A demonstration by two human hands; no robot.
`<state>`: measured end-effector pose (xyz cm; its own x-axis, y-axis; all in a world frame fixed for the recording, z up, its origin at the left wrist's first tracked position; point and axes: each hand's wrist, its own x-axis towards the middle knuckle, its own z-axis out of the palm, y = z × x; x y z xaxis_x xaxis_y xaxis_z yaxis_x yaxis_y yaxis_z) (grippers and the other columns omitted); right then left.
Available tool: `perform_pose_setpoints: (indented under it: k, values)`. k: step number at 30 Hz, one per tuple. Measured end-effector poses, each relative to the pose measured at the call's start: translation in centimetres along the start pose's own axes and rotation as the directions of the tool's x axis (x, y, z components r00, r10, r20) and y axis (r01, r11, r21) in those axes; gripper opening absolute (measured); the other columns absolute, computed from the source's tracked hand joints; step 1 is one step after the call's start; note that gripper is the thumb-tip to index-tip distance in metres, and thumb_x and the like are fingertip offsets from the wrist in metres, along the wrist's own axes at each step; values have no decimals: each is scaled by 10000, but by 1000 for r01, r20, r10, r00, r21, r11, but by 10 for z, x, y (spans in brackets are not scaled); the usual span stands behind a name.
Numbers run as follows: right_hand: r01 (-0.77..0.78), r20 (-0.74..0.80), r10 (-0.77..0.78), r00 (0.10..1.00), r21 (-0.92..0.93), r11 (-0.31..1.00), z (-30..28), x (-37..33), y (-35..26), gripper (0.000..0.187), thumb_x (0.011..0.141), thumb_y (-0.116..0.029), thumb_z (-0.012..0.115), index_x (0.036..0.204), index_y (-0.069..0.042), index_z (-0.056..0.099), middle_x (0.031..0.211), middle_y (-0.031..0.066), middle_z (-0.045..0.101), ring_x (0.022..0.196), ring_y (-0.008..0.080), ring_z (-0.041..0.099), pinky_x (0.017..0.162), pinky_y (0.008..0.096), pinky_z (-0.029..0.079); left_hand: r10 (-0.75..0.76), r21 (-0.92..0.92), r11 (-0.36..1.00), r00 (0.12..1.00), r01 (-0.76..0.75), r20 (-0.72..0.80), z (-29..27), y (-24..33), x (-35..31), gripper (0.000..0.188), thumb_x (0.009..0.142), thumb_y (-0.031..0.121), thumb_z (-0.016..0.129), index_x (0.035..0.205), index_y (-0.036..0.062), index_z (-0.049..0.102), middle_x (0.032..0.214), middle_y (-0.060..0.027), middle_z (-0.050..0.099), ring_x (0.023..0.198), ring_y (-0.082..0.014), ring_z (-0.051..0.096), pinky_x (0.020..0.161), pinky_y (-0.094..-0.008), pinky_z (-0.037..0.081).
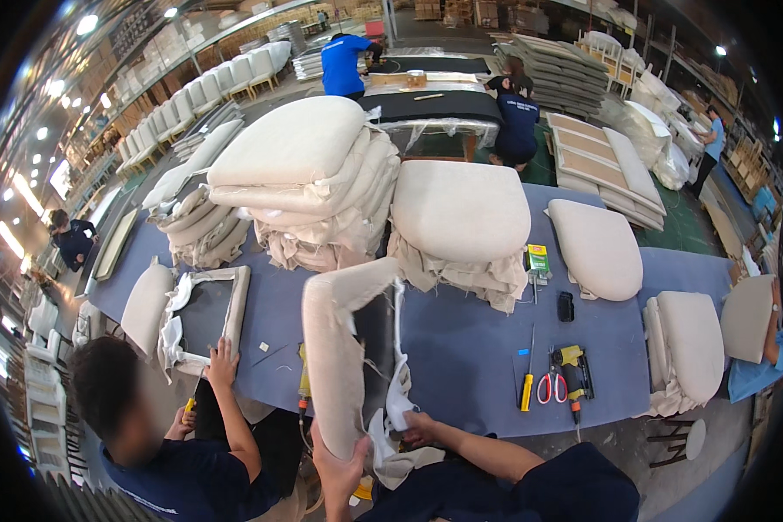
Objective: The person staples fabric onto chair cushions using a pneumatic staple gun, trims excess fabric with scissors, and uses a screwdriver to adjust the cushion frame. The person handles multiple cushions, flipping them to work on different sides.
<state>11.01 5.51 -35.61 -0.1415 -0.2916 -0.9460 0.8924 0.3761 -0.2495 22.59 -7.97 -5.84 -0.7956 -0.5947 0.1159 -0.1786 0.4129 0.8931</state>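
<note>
I hold a beige upholstered seat cushion (339, 348) on edge in front of me, its dark underside facing right. My left hand (339, 470) grips its lower left edge. My right hand (418, 426) pinches the loose white fabric flap (398, 391) hanging at the cushion's lower right. The cushion stands on the near edge of the blue-grey worktable (461, 348).
A yellow-handled screwdriver (527, 383), red scissors (548, 387) and a yellow staple gun (576, 370) lie to the right. Stacks of beige cushions (304, 174) fill the table's far side. A person at my left (165, 435) works on another frame (204, 313). Others stand farther back.
</note>
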Motion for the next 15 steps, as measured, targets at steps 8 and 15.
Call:
perform_pose_setpoints:
  k: [8, 15]
  values:
    - [218, 201, -386, 900, 559, 800, -7, 45, -11, 390, 1019, -243, 549, 1344, -27, 549, 1224, 139, 657, 1161, 326, 654, 974, 536, 524, 39, 120, 991, 979, -64, 201, -8, 7, 13, 726, 740, 201, 837, 1357, -21, 525, 1057, -264, 728, 988, -387, 743, 875, -423, 570]
    - [612, -139, -635, 760, 483, 626, -18, -38, -37, 260, 964, -185, 595, 1076, 38, 670, 985, 130, 707, 855, 251, 714, 756, 405, 572, 61, -70, 996, 970, -46, 236, -40, 31, 24, 683, 718, 171, 826, 1299, -61, 552, 1102, -189, 715, 1006, -270, 700, 902, -380, 539]
